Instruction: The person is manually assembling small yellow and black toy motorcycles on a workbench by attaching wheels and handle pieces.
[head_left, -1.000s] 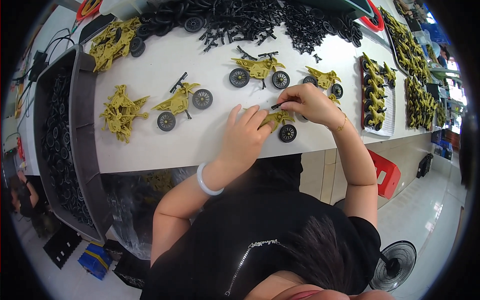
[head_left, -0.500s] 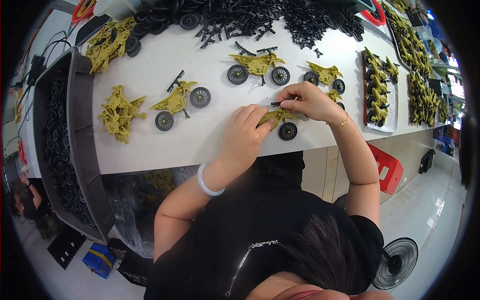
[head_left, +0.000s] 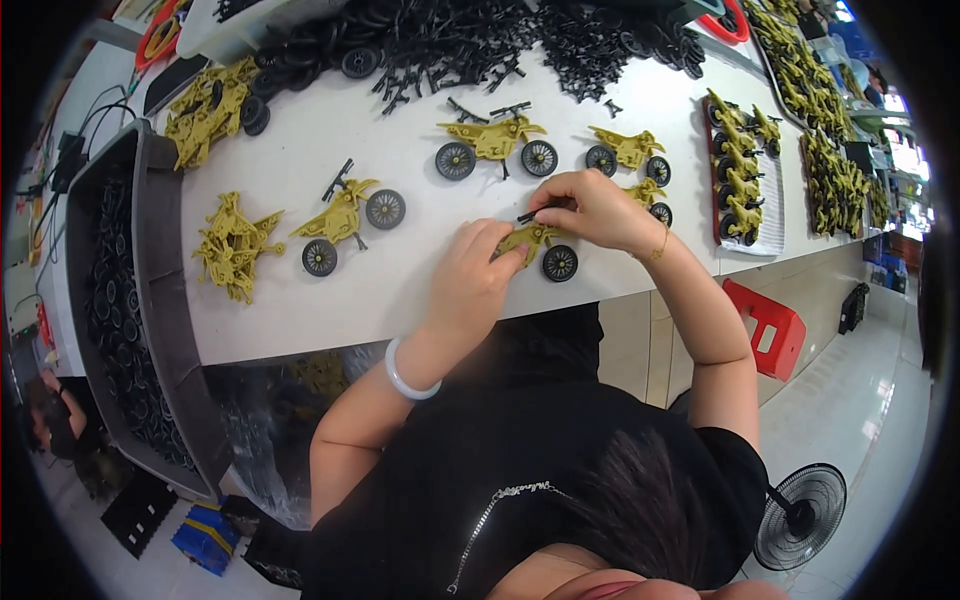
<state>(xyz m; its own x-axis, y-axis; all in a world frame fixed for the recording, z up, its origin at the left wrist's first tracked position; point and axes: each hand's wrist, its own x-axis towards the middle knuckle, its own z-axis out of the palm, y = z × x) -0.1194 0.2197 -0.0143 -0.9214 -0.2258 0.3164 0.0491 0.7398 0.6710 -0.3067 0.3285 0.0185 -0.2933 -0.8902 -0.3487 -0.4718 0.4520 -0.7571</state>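
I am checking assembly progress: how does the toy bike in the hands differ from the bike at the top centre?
The held bike shows one black wheel; the top bike has two. The held bike is gripped by the left hand and right hand; the top bike stands untouched. Both are yellow.

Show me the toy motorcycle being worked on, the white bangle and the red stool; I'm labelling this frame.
toy motorcycle (head_left: 545, 248), head view, on its yellow body.
white bangle (head_left: 404, 378), head view, on its band.
red stool (head_left: 768, 325), head view, on its seat.

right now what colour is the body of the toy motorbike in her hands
Olive yellow, with a black wheel; the toy motorbike shows best in the head view.
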